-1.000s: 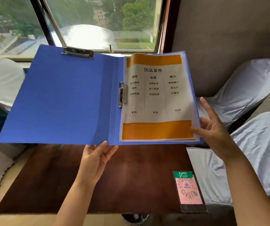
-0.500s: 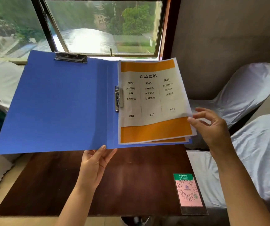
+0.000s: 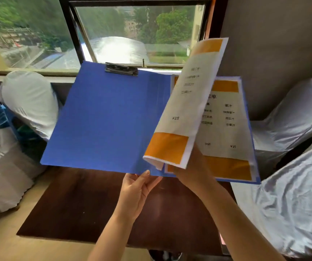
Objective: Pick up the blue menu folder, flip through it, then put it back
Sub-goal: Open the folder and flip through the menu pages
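Note:
The blue menu folder is held open in the air above the dark wooden table, with a black clip at its top edge. My left hand grips its lower edge near the spine. My right hand is partly hidden behind the top menu page, a white sheet with orange bands, which it lifts and curls toward the left. A second, similar menu page lies flat underneath on the folder's right half.
Chairs in white covers stand to the left and right of the table. A window is straight ahead behind the folder, and a grey wall is on the right.
My right hand has taken hold of the top page's lower right corner and lifted it up and to the left, uncovering the page beneath. The folder has shifted rightward in view.

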The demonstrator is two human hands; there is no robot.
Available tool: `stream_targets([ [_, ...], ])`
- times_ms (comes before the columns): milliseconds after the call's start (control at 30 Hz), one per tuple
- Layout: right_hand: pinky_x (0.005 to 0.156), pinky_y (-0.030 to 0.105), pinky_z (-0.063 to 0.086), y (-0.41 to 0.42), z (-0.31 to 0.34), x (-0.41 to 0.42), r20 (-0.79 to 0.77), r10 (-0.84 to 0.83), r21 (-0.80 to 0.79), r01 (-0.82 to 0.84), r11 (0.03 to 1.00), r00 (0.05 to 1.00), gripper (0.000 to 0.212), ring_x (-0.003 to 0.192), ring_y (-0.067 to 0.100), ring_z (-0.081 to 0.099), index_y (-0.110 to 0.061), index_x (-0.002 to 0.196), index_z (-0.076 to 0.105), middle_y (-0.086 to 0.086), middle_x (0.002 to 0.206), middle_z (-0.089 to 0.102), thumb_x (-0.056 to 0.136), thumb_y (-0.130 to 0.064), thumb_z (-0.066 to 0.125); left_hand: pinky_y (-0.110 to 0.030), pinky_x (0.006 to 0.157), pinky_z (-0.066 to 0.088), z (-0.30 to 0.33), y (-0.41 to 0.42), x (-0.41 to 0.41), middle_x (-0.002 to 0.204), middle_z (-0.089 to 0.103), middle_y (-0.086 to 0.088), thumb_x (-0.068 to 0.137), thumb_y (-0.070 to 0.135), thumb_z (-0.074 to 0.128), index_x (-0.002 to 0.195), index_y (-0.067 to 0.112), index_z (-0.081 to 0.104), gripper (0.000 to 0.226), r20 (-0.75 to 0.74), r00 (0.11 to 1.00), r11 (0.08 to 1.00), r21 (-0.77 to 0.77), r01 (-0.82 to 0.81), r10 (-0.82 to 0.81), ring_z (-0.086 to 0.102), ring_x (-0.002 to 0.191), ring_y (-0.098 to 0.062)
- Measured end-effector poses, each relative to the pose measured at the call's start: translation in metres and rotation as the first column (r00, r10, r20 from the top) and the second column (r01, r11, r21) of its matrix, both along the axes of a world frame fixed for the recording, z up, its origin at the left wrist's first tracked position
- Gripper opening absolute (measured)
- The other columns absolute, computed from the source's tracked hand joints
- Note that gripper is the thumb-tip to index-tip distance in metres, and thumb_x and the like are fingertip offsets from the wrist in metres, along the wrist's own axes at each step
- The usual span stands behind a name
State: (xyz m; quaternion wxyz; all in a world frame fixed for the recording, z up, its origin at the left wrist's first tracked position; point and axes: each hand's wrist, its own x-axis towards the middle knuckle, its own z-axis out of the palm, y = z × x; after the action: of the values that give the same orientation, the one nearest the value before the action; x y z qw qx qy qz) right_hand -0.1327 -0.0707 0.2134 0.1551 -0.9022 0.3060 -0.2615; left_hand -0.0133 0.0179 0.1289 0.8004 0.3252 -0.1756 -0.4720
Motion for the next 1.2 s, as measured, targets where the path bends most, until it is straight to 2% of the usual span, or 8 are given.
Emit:
stream_targets([
  [167, 0.111, 0.049, 0.017, 0.006, -0.011, 0.025, -0.107, 0.037, -0.220, -0.060, 0.974, 0.994, 0.041, 0.140, 0.027, 0.020, -0.027, 0.132, 0.045, 0.002, 0.151, 0.032, 0.091, -0.025, 0.047, -0.035, 0.075, 0.057, 0.009, 0.004, -0.002, 0.082, 0.075, -0.009, 0.080, 0.000, 0.053, 0.098, 0.009, 0.068, 0.025, 0.075, 0.997, 1.000, 0.010, -0.003, 0.002, 0.072, 0.077, -0.022],
  [400, 0.111, 0.055, 0.014, 0.002, -0.005, 0.018, -0.019, 0.117, -0.106, -0.118, 0.987, 0.993, 0.038, 0.135, 0.019, 0.034, -0.026, 0.128, 0.050, 0.001, 0.144, 0.044, 0.091, -0.016, 0.051, -0.036, 0.075, 0.057, 0.014, 0.011, 0.003, 0.097, 0.072, -0.014, 0.078, -0.001, 0.054, 0.100, 0.012, 0.068, 0.029, 0.008, 1.000, 1.000, 0.002, -0.016, 0.016, 0.069, 0.095, -0.028],
  [500, 0.105, 0.061, 0.029, -0.018, 0.001, -0.008, 0.199, -0.029, -0.107, 0.051, 0.993, 0.980, 0.047, 0.129, 0.027, 0.042, -0.021, 0.130, 0.048, 0.011, 0.140, 0.046, 0.086, -0.010, 0.059, -0.034, 0.067, 0.059, 0.012, 0.012, 0.010, 0.088, 0.073, -0.013, 0.074, -0.002, 0.056, 0.100, 0.008, 0.061, 0.029, -0.047, 0.998, 0.998, 0.036, -0.046, 0.047, 0.070, 0.089, -0.029],
  [600, 0.103, 0.062, 0.030, -0.052, 0.002, -0.049, 0.160, -0.351, -0.095, 0.368, 0.925, 0.923, 0.066, 0.134, 0.040, 0.027, -0.021, 0.138, 0.037, 0.023, 0.147, 0.030, 0.079, -0.018, 0.068, -0.034, 0.065, 0.059, 0.010, 0.016, 0.016, 0.091, 0.074, -0.012, 0.073, -0.002, 0.056, 0.106, 0.008, 0.055, 0.034, -0.085, 0.994, 0.997, 0.043, -0.059, 0.063, 0.071, 0.089, -0.030],
  [667, 0.100, 0.057, 0.033, -0.071, 0.000, -0.079, 0.071, -0.445, 0.171, 0.428, 0.887, 0.893, 0.080, 0.130, 0.040, 0.030, -0.028, 0.143, 0.023, 0.022, 0.148, 0.025, 0.078, -0.025, 0.071, -0.035, 0.066, 0.059, 0.008, 0.016, 0.018, 0.095, 0.073, -0.012, 0.075, -0.002, 0.055, 0.108, 0.009, 0.054, 0.035, -0.087, 0.994, 0.997, 0.035, -0.064, 0.067, 0.070, 0.091, -0.029],
  [767, 0.085, 0.041, 0.051, -0.082, -0.002, -0.110, 0.209, -0.239, 0.667, 0.040, 0.744, 0.948, 0.083, 0.114, 0.025, 0.052, -0.046, 0.138, 0.022, 0.007, 0.132, 0.047, 0.073, -0.022, 0.069, -0.035, 0.067, 0.059, 0.004, 0.015, 0.023, 0.095, 0.074, -0.010, 0.075, -0.001, 0.054, 0.109, 0.011, 0.054, 0.036, -0.094, 0.993, 0.997, 0.020, -0.069, 0.070, 0.070, 0.093, -0.028],
  [967, 0.076, 0.025, 0.057, -0.085, -0.007, -0.128, 0.294, -0.060, 0.613, -0.140, 0.778, 0.954, 0.045, 0.104, 0.015, 0.064, -0.040, 0.110, 0.063, -0.005, 0.118, 0.063, 0.068, -0.027, 0.069, -0.035, 0.072, 0.058, -0.002, 0.015, 0.031, 0.105, 0.073, -0.009, 0.078, -0.001, 0.052, 0.107, 0.015, 0.060, 0.034, -0.074, 0.996, 0.999, -0.002, -0.045, 0.045, 0.067, 0.101, -0.028],
  [1200, 0.063, 0.009, 0.051, -0.075, -0.003, -0.111, 0.368, -0.160, 0.405, -0.003, 0.914, 0.916, 0.018, 0.075, 0.011, 0.068, -0.030, 0.079, 0.069, -0.010, 0.078, 0.072, 0.078, -0.012, 0.069, -0.035, 0.071, 0.058, -0.007, 0.016, 0.032, 0.104, 0.073, -0.008, 0.077, 0.001, 0.056, 0.103, 0.019, 0.064, 0.032, -0.082, 0.996, 0.999, 0.020, -0.043, 0.044, 0.066, 0.102, -0.028],
])
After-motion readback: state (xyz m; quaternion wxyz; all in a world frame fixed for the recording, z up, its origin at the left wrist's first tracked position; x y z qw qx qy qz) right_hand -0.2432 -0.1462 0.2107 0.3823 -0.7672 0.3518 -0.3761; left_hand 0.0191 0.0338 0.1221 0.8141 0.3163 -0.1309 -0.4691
